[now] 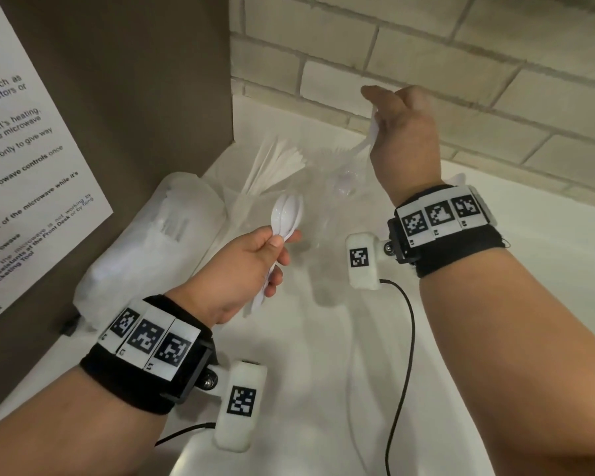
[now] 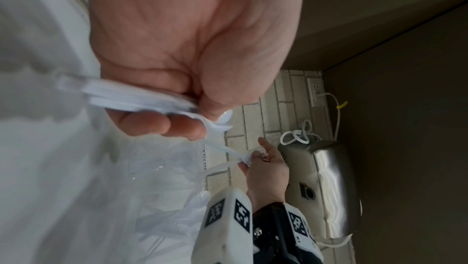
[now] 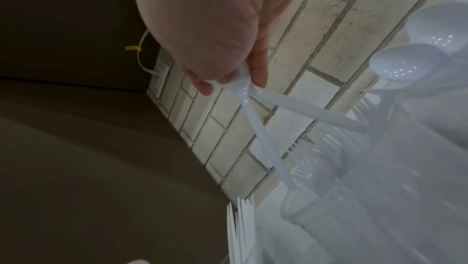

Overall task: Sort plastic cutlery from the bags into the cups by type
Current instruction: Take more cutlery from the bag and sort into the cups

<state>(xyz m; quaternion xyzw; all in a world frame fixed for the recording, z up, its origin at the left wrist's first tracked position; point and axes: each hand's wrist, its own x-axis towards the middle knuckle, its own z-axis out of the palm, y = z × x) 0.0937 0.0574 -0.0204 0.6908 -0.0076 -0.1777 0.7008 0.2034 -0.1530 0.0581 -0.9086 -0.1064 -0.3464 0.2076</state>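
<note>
The left hand point(image 1: 244, 269) grips a stacked bunch of white spoons point(image 1: 287, 214) by their handles, fingers point(image 1: 278, 266) and thumb curled round them; the bowls stick up past the fingertips and the handle ends poke out below the palm. In the left wrist view the same bunch point(image 2: 131, 96) runs across the closed fingers point(image 2: 162, 124).

The right hand point(image 1: 404, 139) is raised farther back, near the brick wall point(image 1: 461, 63). Its fingers point(image 3: 258, 72) pinch the handle ends of two white spoons point(image 3: 263, 138), which hang down and spread apart below the fingertips. One of them has its bowl down at the rim of a clear cup point(image 3: 316, 208); where the other one ends is blurred.

Below and between the two hands stand clear plastic cups point(image 1: 344, 187) on the white table point(image 1: 323, 372). The cup just beyond the left fingers holds a fan of white knives point(image 1: 275, 163), blades up. In the right wrist view another cup further from the right fingers holds forks point(image 3: 326, 148), tines up, though they are blurred.

To the left of the left fingers lies a clear bag point(image 1: 152, 242) of white cutlery, on the table against a brown panel point(image 1: 134, 97) with a printed notice point(image 1: 24, 149). A metal appliance point(image 2: 326, 184) sits beyond the right hand in the left wrist view.
</note>
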